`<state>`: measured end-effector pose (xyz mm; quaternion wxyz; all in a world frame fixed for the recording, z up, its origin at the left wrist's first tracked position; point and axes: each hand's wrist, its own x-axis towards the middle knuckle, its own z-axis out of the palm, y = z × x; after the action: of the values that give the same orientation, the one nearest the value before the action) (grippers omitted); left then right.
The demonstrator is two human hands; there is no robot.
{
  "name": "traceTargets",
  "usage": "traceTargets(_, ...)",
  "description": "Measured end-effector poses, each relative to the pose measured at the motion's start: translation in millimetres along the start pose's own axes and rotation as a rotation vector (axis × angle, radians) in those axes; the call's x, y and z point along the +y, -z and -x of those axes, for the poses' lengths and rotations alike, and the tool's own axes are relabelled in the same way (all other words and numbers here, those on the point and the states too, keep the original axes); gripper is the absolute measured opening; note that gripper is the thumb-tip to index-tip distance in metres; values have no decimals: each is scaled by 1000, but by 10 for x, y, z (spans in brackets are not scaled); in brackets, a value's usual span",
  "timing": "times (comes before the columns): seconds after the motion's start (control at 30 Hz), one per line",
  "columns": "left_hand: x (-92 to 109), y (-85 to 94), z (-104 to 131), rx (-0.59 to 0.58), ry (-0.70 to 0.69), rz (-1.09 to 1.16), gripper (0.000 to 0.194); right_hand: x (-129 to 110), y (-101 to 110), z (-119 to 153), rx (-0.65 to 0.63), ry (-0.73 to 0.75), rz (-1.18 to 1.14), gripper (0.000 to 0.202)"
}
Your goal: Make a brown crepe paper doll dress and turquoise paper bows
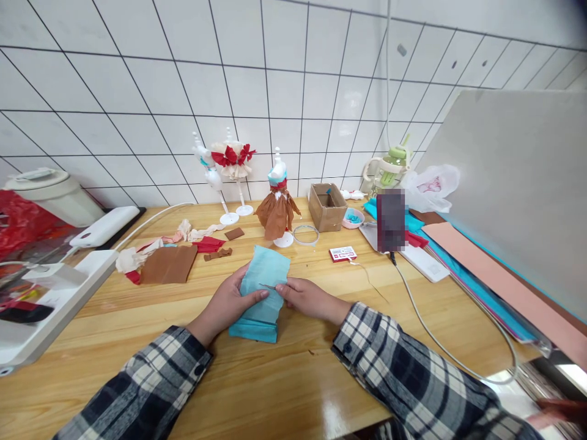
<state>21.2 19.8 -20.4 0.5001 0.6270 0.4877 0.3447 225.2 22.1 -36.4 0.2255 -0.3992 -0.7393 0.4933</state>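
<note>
My left hand [236, 300] grips the left side of a light blue piece of crepe-like material [265, 269], its thumb lying across the front. The piece is held up over the table, with a darker folded band along its lower edge. At its right side, my right hand [305, 296] is closed on a thin, pointed metal tool [268, 286], which lies across the blue surface. The tool's other end is hidden in my fingers, so I cannot tell its kind. Beyond my hands, a small white dress form [277, 168] wears a brown, red and blue outfit.
Two more dress forms [238, 160] stand near the tiled wall. Brown, red and cream scraps [169, 264] lie at left. A cardboard box [328, 211], a metal ring [306, 234], a small red-and-white box [342, 253] and a cable-connected phone [391, 220] occupy the right.
</note>
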Motion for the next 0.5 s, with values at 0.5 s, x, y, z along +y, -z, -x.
traceTargets(0.5, -24, -9, -4, -65, -11, -39, 75, -39, 19, 5, 19, 8, 111, 37)
